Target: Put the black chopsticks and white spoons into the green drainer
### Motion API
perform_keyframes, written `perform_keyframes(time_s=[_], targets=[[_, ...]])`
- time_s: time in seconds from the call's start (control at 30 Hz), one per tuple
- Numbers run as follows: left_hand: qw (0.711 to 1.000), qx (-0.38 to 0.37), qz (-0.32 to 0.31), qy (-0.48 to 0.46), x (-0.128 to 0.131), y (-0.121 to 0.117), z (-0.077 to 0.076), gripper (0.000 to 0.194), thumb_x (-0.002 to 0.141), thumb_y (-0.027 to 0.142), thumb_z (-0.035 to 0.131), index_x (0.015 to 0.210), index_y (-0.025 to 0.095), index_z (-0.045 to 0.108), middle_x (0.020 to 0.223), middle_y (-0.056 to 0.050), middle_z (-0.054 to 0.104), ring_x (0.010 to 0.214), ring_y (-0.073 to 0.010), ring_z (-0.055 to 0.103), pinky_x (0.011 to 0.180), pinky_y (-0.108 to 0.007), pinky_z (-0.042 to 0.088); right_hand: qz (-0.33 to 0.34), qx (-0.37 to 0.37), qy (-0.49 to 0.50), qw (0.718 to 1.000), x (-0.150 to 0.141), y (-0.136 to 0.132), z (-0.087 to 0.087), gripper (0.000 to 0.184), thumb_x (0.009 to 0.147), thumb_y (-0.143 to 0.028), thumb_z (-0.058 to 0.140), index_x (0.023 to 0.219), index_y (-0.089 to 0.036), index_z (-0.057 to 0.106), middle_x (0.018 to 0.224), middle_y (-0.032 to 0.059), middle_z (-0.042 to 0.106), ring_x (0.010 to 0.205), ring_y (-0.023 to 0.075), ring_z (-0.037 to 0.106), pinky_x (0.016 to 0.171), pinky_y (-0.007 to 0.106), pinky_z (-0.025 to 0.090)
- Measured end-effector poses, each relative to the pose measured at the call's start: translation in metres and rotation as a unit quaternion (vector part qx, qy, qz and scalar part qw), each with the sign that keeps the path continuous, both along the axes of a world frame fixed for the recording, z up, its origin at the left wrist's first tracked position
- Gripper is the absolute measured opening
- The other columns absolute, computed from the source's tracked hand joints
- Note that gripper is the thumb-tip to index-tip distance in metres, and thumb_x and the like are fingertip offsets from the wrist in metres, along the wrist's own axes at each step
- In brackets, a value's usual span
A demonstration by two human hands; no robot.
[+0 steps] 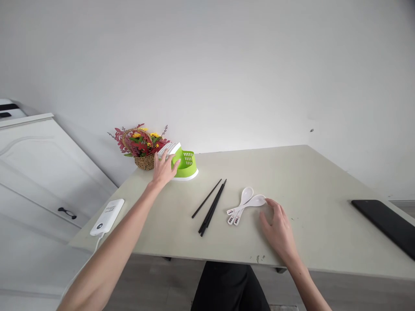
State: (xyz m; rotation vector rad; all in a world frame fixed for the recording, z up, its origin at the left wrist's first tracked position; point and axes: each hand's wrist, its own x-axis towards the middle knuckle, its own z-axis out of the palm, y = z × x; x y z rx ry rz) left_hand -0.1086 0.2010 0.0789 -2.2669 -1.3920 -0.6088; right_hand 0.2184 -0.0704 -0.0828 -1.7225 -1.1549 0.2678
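Your left hand (164,169) is spread against the green-and-white holder (186,172) on the bench (292,181); I cannot tell whether it grips. Your right hand (278,228), loosely open, is right at the white spoons (244,205), crossed beside black chopsticks (213,207).

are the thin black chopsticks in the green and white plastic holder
No, the thin black chopsticks lie on the pale tabletop outside it.

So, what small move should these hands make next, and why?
Probably the right hand should pinch the bowl of the uppermost white soup spoon. Its index fingertip is at that bowl's edge, its thumb is apart from it, and this spoon lies across the others. The left hand is over at the green-and-white utensil holder.
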Motion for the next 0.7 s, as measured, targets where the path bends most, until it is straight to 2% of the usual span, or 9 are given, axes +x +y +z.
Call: perform_keyframes(time_s=[0.13, 0.27, 0.4, 0.53, 0.7], targets=[[0.999, 0.023, -0.023, -0.032, 0.015, -0.007, -0.006, 0.047, 0.105, 0.042, 0.039, 0.140, 0.014, 0.053, 0.156, -0.019, 0.050, 0.147, -0.0310, 0.042, 0.126, -0.058, 0.013, -0.006, 0.008, 0.003, 1.000, -0.001, 0.000, -0.001, 0.049, 0.098, -0.045, 0.046, 0.141, -0.022, 0.050, 0.142, 0.0145, 0.059, 0.134, 0.0327, 0.054, 0.111, 0.048, 0.042], [0.996, 0.016, -0.067, -0.052, 0.041, -0.015, -0.007, 0.046, 0.104, 0.043, 0.042, 0.141, 0.017, 0.051, 0.152, -0.017, 0.055, 0.144, -0.0302, 0.047, 0.128, -0.056, 0.015, -0.016, 0.001, 0.009, 1.000, -0.002, 0.000, 0.000, 0.050, 0.097, -0.047, 0.047, 0.140, -0.022, 0.051, 0.141, 0.0145, 0.059, 0.132, 0.0329, 0.055, 0.107, 0.047, 0.045], [0.993, 0.010, -0.100, -0.059, 0.074, -0.017, -0.008, 0.046, 0.104, 0.044, 0.042, 0.142, 0.018, 0.049, 0.147, -0.015, 0.061, 0.139, -0.0306, 0.053, 0.128, -0.054, 0.018, -0.013, -0.010, 0.010, 1.000, -0.001, 0.000, 0.001, 0.050, 0.097, -0.047, 0.046, 0.139, -0.022, 0.051, 0.142, 0.0142, 0.058, 0.132, 0.0330, 0.055, 0.106, 0.048, 0.046], [0.991, -0.006, -0.113, -0.066, 0.111, -0.020, -0.011, 0.049, 0.104, 0.047, 0.044, 0.143, 0.019, 0.047, 0.145, -0.015, 0.062, 0.139, -0.0341, 0.051, 0.124, -0.056, 0.025, -0.014, -0.013, 0.015, 1.000, 0.000, 0.000, 0.000, 0.049, 0.096, -0.047, 0.047, 0.139, -0.023, 0.051, 0.143, 0.0136, 0.058, 0.133, 0.0327, 0.054, 0.107, 0.048, 0.045], [0.989, -0.019, -0.136, -0.063, 0.158, -0.027, -0.013, 0.043, 0.106, 0.045, 0.041, 0.140, 0.020, 0.048, 0.143, -0.013, 0.064, 0.130, -0.0328, 0.057, 0.123, -0.054, 0.026, -0.021, -0.006, 0.024, 0.999, 0.000, 0.000, 0.002, 0.050, 0.095, -0.045, 0.048, 0.138, -0.020, 0.051, 0.140, 0.0152, 0.058, 0.133, 0.0327, 0.053, 0.109, 0.048, 0.043]])
